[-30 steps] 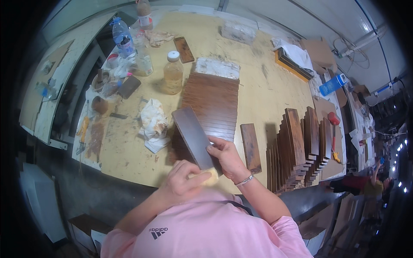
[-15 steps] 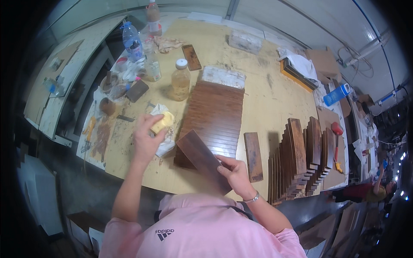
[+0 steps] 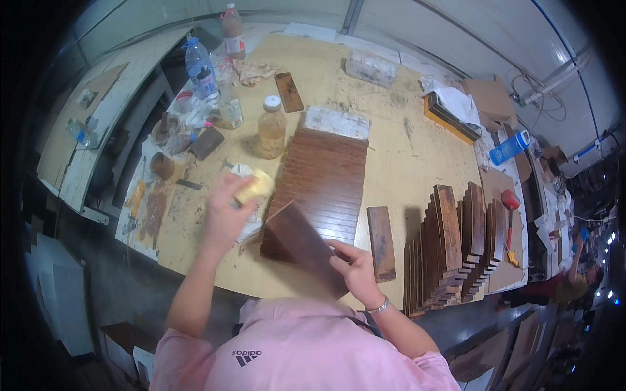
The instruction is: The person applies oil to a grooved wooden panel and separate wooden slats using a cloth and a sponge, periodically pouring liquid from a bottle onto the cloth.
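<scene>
My left hand (image 3: 226,212) is closed on a yellow sponge (image 3: 257,186), held just left of a tilted dark brown wooden board (image 3: 305,244). That board's right edge is pinched by my right hand (image 3: 355,266), thumb on its upper face. Beyond it lies a long row of overlapping brown boards (image 3: 329,179), with a whitish wrapped block (image 3: 337,122) at its far end. A crumpled white cloth (image 3: 250,229) rests on the table beside the left hand. One loose board (image 3: 381,243) lies to the right of my right hand.
Stacks of brown boards (image 3: 448,228) stand at the table's right front, near a red-headed tool (image 3: 510,201). A capped bottle of amber liquid (image 3: 271,133) stands past the left hand, with more bottles (image 3: 199,65) farther back. A blue bottle (image 3: 510,148) lies at right.
My left hand with the sponge has shifted slightly right, closer to the held board. The board and my right hand have hardly moved.
</scene>
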